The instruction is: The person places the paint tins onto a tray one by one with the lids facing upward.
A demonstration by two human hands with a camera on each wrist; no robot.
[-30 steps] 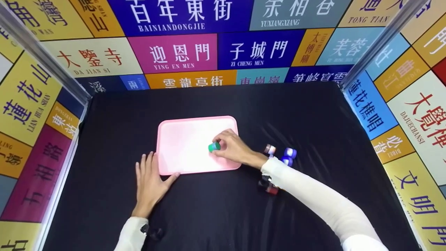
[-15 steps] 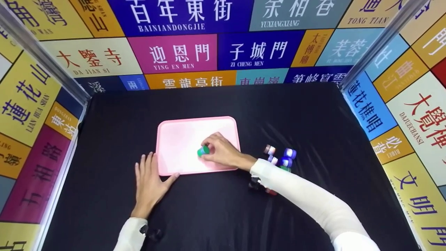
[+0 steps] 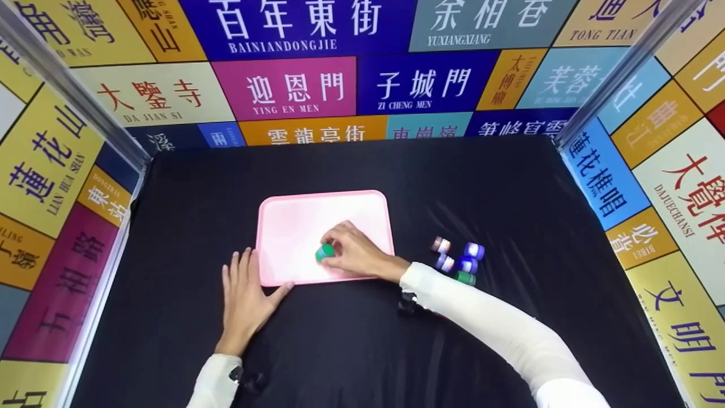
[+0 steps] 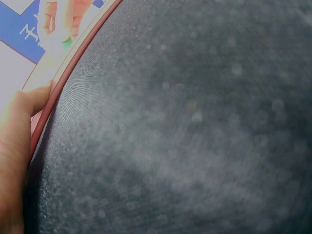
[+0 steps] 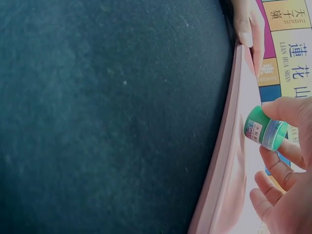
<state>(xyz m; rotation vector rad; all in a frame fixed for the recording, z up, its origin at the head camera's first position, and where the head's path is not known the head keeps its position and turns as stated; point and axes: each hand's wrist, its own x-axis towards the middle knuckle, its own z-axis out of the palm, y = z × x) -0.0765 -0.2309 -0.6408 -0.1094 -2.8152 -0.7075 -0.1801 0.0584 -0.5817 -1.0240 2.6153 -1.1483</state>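
Observation:
A pink tray point(image 3: 289, 226) lies on the black cloth, its inside pale and bright. My right hand point(image 3: 357, 252) pinches a small green paint jar point(image 3: 324, 252) between thumb and fingers, over the tray's middle. In the right wrist view the jar point(image 5: 265, 129) is tilted, with a printed label on its side and a clear band near one end. My left hand point(image 3: 246, 300) rests at the tray's near left corner, fingers straight along the left side. Its thumb point(image 4: 39, 97) touches the front rim in the left wrist view.
Right of the tray stand several small jars: a brown one point(image 3: 440, 245), a lavender one point(image 3: 444, 262), blue ones point(image 3: 474, 251) and a green one point(image 3: 465, 277). My right sleeve point(image 3: 481, 311) passes close in front of them. Walls with printed signs point(image 3: 283, 85) border the cloth at back and sides.
My right hand has moved left and slightly nearer with the green paint jar, from the tray's right part to its middle. The left hand has stayed in place.

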